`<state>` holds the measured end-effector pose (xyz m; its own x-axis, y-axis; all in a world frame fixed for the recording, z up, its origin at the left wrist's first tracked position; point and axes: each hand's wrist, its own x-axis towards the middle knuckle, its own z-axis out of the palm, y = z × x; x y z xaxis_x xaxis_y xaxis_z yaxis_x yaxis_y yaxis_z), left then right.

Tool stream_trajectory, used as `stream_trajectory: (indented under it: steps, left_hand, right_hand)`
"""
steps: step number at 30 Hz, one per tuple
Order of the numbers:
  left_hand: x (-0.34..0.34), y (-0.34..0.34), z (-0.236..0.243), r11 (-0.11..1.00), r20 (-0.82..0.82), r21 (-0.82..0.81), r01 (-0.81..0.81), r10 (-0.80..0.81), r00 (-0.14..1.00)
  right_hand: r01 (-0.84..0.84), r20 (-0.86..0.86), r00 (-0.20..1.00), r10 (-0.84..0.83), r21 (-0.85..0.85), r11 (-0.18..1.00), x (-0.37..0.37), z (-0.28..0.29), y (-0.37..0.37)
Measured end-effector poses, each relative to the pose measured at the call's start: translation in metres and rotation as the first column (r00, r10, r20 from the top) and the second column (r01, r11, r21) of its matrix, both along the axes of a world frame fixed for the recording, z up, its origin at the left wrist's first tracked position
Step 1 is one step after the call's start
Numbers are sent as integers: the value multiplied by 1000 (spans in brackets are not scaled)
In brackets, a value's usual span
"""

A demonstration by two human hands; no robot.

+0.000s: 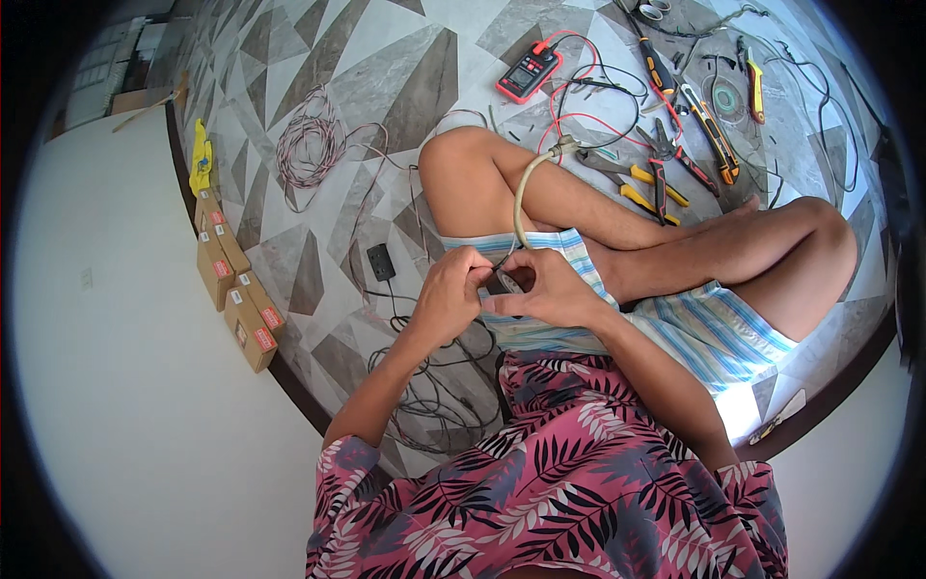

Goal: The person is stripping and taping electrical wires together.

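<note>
Over my lap, my left hand [453, 289] and my right hand [542, 288] are close together. My left fingertips pinch a thin dark wire [495, 268]. My right fingers curl round a small dark grey piece [510, 283], partly hidden by them. A thick cream cable [521, 198] rises from between my hands to a fitting [564, 146] beyond my crossed legs. A small black box [380, 261] on a cord lies left of my left hand, beside a tangle of black cable [420, 405].
A red multimeter [529, 71], pliers [662, 154], cutters [637, 193], a screwdriver [657, 63], a knife [711, 130], a yellow-handled tool [754, 92] and coiled wire [307, 145] lie on the patterned floor [386, 77]. Cardboard boxes [217, 270] line the left wall [106, 338].
</note>
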<state>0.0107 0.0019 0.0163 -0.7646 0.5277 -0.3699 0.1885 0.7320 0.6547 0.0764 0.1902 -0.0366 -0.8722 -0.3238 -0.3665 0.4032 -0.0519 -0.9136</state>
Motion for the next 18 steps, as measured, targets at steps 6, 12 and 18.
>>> stream_trajectory:
  steps: [6,12,18]
  left_hand:
    - [1,-5,-12,988,-199,27,154,-145,969]
    - [9,-4,-13,981,-394,91,174,-125,911]
    - [6,-9,-2,882,275,166,-442,389,879]
  right_hand:
    - [438,586,808,-65,-523,731,-2,-5,-15]
    - [563,662,746,73,-685,463,5,16,12]
    - [494,206,865,-458,-180,851,26,24,-23]
